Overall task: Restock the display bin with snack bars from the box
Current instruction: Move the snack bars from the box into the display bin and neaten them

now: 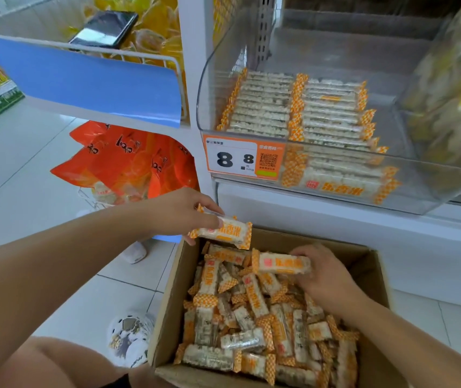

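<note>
One view only, from a head-worn wide-angle camera looking forward and steeply down, close over the work. The left hand [187,214] and right hand [324,275] reach in from the bottom edge, with the box [167,309] directly beneath them. Beyond and above the hands sits the bin [251,51] on the shelving. Straight lines bow near the frame's edges.

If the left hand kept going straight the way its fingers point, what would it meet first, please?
Probably the white shelf base below the bin. The left hand, holding a bar, points right over the box; depth is unclear.
</note>
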